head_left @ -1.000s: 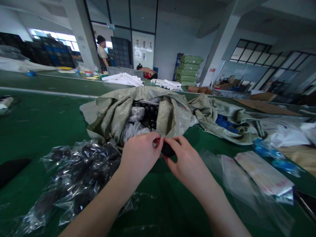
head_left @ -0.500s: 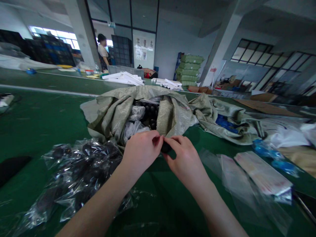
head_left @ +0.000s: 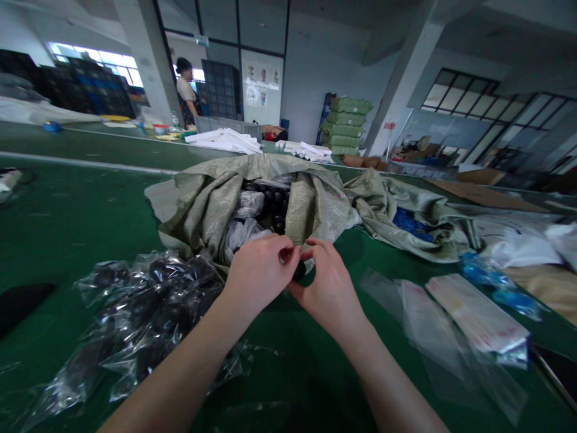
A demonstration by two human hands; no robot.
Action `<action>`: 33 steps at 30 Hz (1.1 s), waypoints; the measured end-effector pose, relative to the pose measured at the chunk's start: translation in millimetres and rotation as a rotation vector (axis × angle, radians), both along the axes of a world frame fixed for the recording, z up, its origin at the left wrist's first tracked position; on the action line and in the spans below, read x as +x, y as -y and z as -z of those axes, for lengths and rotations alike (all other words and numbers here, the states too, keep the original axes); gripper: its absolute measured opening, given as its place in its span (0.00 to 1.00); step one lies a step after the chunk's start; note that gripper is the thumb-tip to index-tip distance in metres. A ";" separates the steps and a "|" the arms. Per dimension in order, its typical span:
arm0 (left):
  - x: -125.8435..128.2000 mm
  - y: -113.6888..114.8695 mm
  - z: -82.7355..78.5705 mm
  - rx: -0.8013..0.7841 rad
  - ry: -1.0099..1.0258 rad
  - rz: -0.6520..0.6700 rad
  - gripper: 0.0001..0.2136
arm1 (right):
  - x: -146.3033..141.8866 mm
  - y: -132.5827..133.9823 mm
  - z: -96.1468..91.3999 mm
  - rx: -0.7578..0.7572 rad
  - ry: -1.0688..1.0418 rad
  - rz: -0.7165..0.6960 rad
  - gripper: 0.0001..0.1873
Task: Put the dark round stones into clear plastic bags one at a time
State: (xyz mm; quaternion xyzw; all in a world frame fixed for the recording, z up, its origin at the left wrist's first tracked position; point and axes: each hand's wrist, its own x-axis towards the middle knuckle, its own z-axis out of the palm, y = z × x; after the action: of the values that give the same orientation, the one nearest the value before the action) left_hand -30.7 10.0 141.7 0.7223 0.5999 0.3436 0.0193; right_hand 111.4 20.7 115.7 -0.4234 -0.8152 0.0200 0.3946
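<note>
"At the green table (head_left: 76,240), what are your hands doing?"

"My left hand (head_left: 260,279) and my right hand (head_left: 327,293) are close together right in front of me. Both arms reach in from the near side and lean toward each other."

"What are your fingers doing?"

"They are bent and holding a small black round thing (head_left: 299,272) between my two hands. My fingers (head_left: 315,252) hide most of it, so I can't see it all."

"Where is that black thing?"

"It is just near the front of a big woven sack (head_left: 202,207). The sack is open, and I can see black balls (head_left: 273,204) inside it."

"What else is near you?"

"On my left lies a clear plastic bag (head_left: 135,319) with dark round things in it. On my right lie flat clear bags (head_left: 473,313) with paper in them. Past those is a second woven sack (head_left: 406,222) with blue stuff (head_left: 412,225) on it."

"And far away?"

"A person (head_left: 184,84) stands by a far table, and white strips (head_left: 225,141) lie there too."
</note>
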 end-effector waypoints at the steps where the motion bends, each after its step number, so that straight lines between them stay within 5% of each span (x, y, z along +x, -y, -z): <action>1: -0.1 -0.2 0.6 0.021 0.007 0.012 0.11 | -1.0 -0.7 1.8 -0.012 -0.026 0.003 0.15; 13: -1.1 3.7 -0.3 0.002 -0.021 0.005 0.06 | -0.7 -9.0 8.7 0.098 -0.066 0.227 0.11; 25: 8.9 10.0 -1.0 0.075 -0.168 0.016 0.07 | 3.3 -15.8 15.0 0.233 -0.011 0.294 0.14; 33: 9.8 7.8 3.5 0.008 -0.040 0.216 0.05 | 6.9 -19.7 18.0 0.208 -0.097 0.303 0.10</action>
State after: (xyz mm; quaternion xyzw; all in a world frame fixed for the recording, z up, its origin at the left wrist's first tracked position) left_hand -20.9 2.3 138.1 0.7893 0.5177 0.3275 0.0415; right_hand 118.3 40.4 97.7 -0.4968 -0.7199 -0.1036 0.4734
